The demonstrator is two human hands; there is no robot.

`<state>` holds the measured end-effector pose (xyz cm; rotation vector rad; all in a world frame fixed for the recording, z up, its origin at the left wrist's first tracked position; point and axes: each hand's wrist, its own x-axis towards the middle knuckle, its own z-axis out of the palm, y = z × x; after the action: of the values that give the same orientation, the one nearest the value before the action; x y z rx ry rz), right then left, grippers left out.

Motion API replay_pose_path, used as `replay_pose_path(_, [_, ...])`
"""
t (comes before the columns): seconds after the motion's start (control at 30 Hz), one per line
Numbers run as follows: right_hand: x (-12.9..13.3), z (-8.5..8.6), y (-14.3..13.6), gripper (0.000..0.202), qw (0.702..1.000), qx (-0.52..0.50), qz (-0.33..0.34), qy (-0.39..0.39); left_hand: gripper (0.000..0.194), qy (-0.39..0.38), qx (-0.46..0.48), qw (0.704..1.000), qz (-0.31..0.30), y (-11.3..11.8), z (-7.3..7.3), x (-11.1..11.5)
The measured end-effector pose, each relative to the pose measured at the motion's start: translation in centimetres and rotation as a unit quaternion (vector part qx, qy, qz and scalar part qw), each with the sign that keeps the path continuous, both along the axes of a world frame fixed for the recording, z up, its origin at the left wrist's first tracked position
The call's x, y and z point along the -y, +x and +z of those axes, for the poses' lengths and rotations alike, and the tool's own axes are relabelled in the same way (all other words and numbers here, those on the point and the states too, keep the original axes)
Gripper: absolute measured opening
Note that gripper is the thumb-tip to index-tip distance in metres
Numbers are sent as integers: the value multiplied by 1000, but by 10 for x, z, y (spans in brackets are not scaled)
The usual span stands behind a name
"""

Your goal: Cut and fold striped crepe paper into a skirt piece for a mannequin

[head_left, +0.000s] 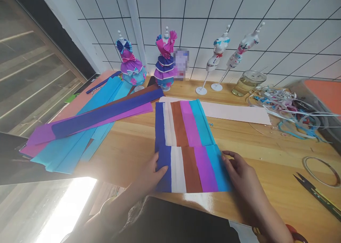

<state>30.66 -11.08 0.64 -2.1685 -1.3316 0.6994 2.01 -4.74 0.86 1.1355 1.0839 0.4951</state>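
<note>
Striped crepe paper in blue, white, brown, purple and turquoise lies in front of me, near the table's front edge. A second piece with the same stripes lies just beyond it, and the two meet or overlap along a crosswise line. My left hand grips the nearer piece's left blue edge, thumb on top and fingers partly hidden at the side. At the turquoise right edge, my right hand has its thumb and fingertips closed on the paper. Behind both pieces is a long pale strip.
Folded turquoise, purple and blue crepe paper is heaped at left. Two dressed mini mannequins and two plainer ones stand along the tiled wall. At right are a glass jar, tangled ribbons, a tape roll and scissors.
</note>
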Motion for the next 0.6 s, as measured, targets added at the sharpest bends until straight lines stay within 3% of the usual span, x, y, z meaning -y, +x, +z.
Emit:
replay_pose_path(0.23, [5,-8,-1,48,998,60,15,-10,80,31,-86,995,39,-12,-10,5])
replay_pose_path(0.47, [7,-8,-8,47,992,117,48,-10,84,74,-150,986,11,-13,-7,6])
replay_pose_path(0.6, [6,-7,-10,44,989,135,53,-14,87,84,-118,989,0,-19,-7,7])
